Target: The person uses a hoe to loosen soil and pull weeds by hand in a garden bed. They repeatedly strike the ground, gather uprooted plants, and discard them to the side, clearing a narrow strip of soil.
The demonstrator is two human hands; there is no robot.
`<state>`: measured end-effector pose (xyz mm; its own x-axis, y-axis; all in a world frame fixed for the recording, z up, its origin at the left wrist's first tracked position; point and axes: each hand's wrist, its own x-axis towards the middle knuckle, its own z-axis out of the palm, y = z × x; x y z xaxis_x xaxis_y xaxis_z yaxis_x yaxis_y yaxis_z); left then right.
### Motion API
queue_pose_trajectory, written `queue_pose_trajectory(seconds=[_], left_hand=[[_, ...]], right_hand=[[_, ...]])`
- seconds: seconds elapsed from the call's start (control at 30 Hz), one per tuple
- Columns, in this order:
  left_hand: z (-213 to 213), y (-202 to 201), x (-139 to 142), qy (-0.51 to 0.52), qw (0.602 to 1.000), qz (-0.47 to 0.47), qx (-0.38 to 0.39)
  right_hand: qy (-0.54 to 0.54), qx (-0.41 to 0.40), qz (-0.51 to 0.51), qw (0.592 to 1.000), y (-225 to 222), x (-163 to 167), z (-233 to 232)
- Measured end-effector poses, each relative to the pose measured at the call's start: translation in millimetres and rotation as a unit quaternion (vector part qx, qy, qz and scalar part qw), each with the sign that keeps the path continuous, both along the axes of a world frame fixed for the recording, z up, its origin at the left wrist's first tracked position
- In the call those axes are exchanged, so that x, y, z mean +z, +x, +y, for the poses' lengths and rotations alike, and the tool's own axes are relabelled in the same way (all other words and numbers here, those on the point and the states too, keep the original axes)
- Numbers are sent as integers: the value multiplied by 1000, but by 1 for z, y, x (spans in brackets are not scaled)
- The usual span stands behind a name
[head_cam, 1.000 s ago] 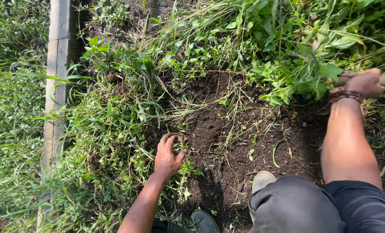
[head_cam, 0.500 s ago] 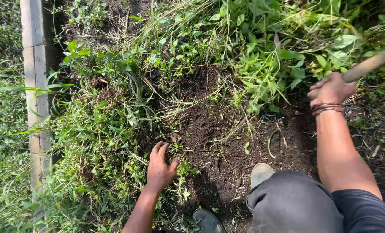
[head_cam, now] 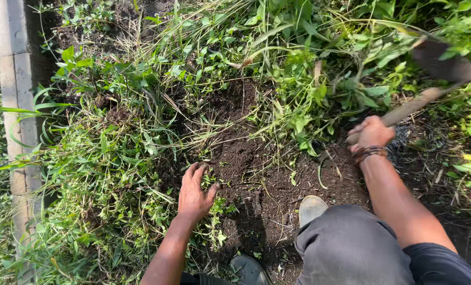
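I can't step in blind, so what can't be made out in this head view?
- Tool: its dark head is motion-blurred, shape unclear.
- Right hand: its fingers wrap the handle; palm hidden.
- Left hand: palm pressed down on soil and weeds, whatever lies under it hidden.
- Concrete post: cut by top and bottom edges.

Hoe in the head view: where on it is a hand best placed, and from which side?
On the bare wooden handle, near its lower end, from above. The hoe slants up-right to a dark blade among weeds; the right hand wraps it there.

right hand raised — hoe lifted
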<state>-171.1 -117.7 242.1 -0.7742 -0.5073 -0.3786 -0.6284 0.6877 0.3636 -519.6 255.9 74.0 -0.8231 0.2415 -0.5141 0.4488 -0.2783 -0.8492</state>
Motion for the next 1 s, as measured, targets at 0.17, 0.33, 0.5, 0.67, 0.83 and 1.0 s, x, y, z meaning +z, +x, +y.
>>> queue_pose_trajectory(seconds=[0.17,0.33,0.5,0.67,0.83,1.0], left_hand=[[0,14,-7,1,997,-67,35],[13,0,-22,0,1000,-12,-27],[12,-1,-16,17,998,-31,-45],[8,10,-11,11,998,-65,-5],[23,-3,-26,21,997,-62,-43],[33,-22,-32,11,993,5,-114]], right_hand=[[67,22,-93,993,-45,49,-29],[64,294,-124,946,91,18,-86],[83,194,-40,977,51,-11,-3],[106,-167,140,970,-56,22,63],[-68,169,-140,973,111,-14,-6],[34,185,-86,978,174,-25,25]])
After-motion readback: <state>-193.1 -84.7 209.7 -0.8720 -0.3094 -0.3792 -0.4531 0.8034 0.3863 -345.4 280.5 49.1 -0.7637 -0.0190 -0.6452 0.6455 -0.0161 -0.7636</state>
